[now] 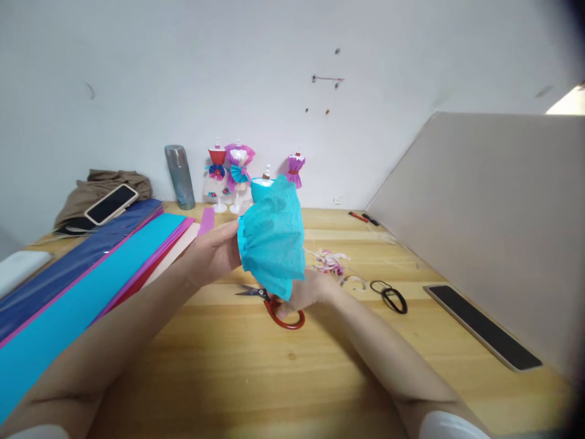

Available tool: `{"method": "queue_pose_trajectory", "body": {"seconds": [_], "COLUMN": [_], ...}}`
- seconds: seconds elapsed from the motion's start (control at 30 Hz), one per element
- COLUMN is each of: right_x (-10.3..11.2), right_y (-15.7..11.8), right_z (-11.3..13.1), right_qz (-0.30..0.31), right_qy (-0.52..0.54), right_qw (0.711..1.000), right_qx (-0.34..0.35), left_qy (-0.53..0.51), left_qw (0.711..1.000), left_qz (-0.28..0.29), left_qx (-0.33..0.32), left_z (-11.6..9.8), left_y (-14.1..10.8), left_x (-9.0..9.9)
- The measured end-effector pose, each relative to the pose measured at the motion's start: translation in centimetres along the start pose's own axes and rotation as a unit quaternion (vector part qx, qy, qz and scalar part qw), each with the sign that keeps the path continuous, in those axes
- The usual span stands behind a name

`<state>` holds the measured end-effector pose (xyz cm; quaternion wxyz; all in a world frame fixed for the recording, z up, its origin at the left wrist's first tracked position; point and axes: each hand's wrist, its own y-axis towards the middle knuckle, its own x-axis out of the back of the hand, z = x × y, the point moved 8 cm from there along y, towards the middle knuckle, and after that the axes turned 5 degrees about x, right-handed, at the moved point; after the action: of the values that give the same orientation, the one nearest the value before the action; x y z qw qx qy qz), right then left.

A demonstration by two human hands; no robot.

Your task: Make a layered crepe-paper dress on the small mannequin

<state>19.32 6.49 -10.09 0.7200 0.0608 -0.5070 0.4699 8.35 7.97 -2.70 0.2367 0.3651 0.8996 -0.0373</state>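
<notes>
A gathered turquoise crepe-paper skirt (273, 235) is pinched at its narrow edge by my left hand (216, 253), its ruffled side fanning to the right. Below the skirt, my right hand (304, 294) has its fingers at the red handles of a pair of scissors (284, 324); the paper partly covers this hand. The scissor blades point left and are slightly apart. Just behind the skirt stands a small white dress form with a turquoise top (261, 188), its lower part hidden.
Dressed mini forms (217, 157) and a grey flask (180, 177) stand along the wall. Coloured paper sheets (137, 241), a phone (112, 204) and brown cloth (77, 198) lie left. Paper scraps (329, 262), a black cord (393, 300) and a dark flat bar (482, 326) lie right, beside a panel (493, 213).
</notes>
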Motion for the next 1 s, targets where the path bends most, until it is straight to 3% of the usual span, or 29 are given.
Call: {"method": "queue_pose_trajectory", "body": {"seconds": [0.07,0.17,0.43,0.6,0.8,1.0], "right_x": [-0.5,-1.2,-2.2,-2.1,-2.3,-1.8], "right_y": [0.1,0.3,0.9,1.1,1.7,2.0], "right_z": [-0.2,0.1,0.2,0.0,0.5,0.7], "right_qz": [0.015,0.032,0.033,0.031,0.023,-0.038], "right_qy": [-0.082,-0.145,-0.165,-0.175,-0.188,-0.173], "right_qw": [0.995,0.987,0.984,0.982,0.982,0.984], "right_qx": [-0.051,-0.067,-0.067,-0.062,-0.022,0.001], "left_qy": [-0.043,-0.071,-0.129,-0.170,-0.150,-0.126], "left_qw": [0.998,0.993,0.973,0.964,0.965,0.966], "left_qz": [-0.033,-0.084,-0.162,-0.187,-0.194,-0.188], "left_qx": [-0.025,-0.047,-0.104,-0.084,-0.098,-0.122], "left_z": [-0.8,-1.7,-2.9,-2.6,-3.0,-3.7], "left_y": [-0.2,-0.5,-0.9,-1.0,-1.1,-1.2], "left_x": [0.3,0.7,1.8,2.3,2.2,2.7]}}
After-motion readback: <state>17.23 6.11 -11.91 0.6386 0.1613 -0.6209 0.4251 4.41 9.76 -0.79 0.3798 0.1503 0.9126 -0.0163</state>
